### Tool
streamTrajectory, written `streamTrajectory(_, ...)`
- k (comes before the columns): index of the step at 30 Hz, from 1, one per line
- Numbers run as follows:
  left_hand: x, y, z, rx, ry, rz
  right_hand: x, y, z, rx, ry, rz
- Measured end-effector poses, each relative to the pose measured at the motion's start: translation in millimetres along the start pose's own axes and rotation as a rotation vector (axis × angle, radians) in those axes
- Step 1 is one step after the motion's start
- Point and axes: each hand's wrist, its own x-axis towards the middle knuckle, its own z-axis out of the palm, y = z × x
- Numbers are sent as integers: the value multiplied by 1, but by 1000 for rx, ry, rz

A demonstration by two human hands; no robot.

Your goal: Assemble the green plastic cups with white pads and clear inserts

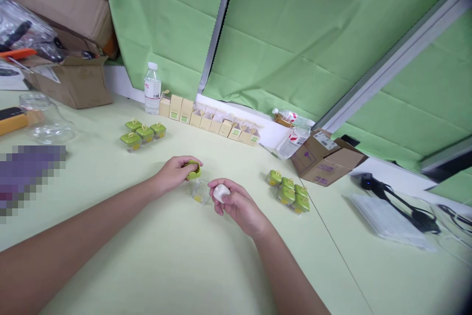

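My left hand (175, 173) grips a green lid (193, 170) just above the table. Between both hands a small clear plastic container (201, 192) stands on the table without a lid, a yellow label on its side. My right hand (239, 204) pinches a smooth white rounded piece (221, 193) between thumb and fingers, close to the container's right side. What the piece is made of I cannot tell. Lidded green-topped containers of the same sort stand in two groups, one at the left (145, 133) and one at the right (286, 193).
A row of small cardboard boxes (210, 119) lines the table's back, beside an upright water bottle (152, 89). Bottles (293, 142) lie near an open carton (324, 157) at the right. Clear plastic sheets (387, 219) and black cables lie farther right. Left are a glass vessel (51, 126) and a carton (79, 84).
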Motion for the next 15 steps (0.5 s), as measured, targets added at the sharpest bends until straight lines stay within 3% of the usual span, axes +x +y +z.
streamTrajectory(15, 0, -1, -1, -1, -7, -4, 0, 2, -1, -8, 11, 17)
